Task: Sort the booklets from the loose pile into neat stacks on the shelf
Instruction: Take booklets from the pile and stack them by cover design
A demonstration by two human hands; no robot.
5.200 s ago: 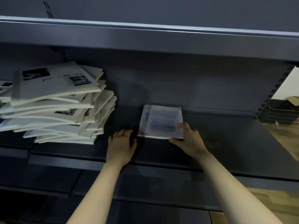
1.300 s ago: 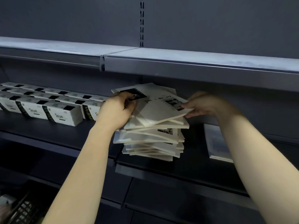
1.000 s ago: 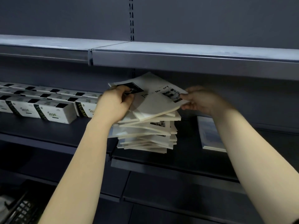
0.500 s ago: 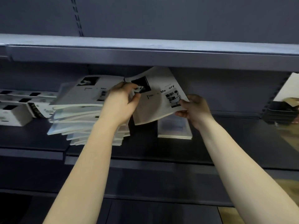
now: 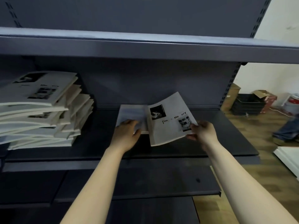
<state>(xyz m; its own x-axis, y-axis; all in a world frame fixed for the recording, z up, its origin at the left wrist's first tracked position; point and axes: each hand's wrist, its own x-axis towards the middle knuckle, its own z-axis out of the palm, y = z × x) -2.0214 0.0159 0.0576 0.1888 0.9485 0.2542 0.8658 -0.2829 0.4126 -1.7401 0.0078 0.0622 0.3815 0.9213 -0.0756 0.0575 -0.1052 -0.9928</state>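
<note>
My right hand (image 5: 201, 130) pinches the right edge of a white booklet (image 5: 168, 122) with a black photo and the letters "Tim Me ory" on its cover. The booklet hangs tilted above the dark shelf board (image 5: 223, 143), overlapping the right side of a small flat stack of booklets (image 5: 131, 113). My left hand (image 5: 127, 135) rests with fingers spread on the front of that flat stack. The loose pile of white booklets (image 5: 40, 110) sits askew at the left of the same shelf.
An upper shelf (image 5: 145, 47) overhangs the work area. A lower shelf board (image 5: 145, 183) juts out below. To the right lie a wooden floor, black crates (image 5: 247, 104), cardboard boxes (image 5: 263, 96) and a white board (image 5: 288, 157).
The top booklet has come off the loose pile and travelled right and down over the small stack. My left hand has let go of it and moved onto the small stack.
</note>
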